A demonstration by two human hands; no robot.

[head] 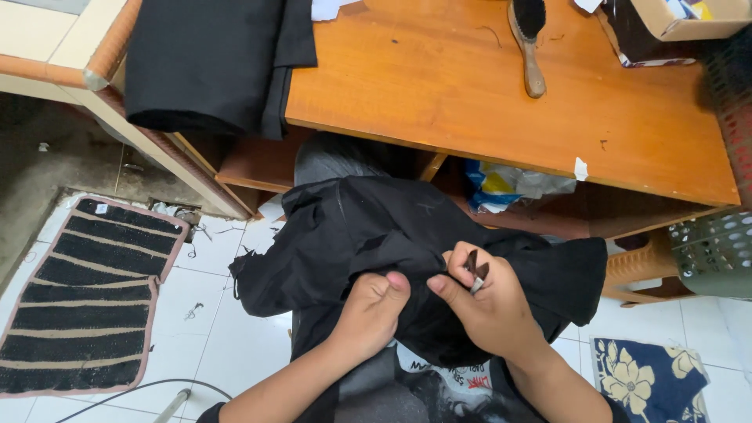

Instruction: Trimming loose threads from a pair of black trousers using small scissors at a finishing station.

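Head view, looking down at lap level. Crumpled black fabric garment (pixel 376 235) lies bunched over the person's lap, just in front of the orange-brown wooden table (pixel 486 94) and partly under its front edge.

Left hand (pixel 374 307): fingers curled tight, thumb pressed down, pinching a fold of the black fabric from below.

Right hand (pixel 489 301): fingers closed narrow around a small metal thread snipper with dark blades (pixel 476 270); blade tips point up and lie against the cloth. Thumb tip nearly meets the left thumb; the two hands sit just beside each other on the same fold.

Surroundings: folded stack of black cloth (pixel 207 59) hangs over the table's left corner. Wooden-handled brush with dark bristles (pixel 529 39) lies on the tabletop, well apart from the hands. Crumpled blue and yellow plastic bag (pixel 505 184) sits on the shelf under the table. Black-and-beige striped floor mat (pixel 86 294) lies left on white tiles; navy floral mat (pixel 650 380) lies right. Grey perforated plastic basket (pixel 717 251) stands at far right.
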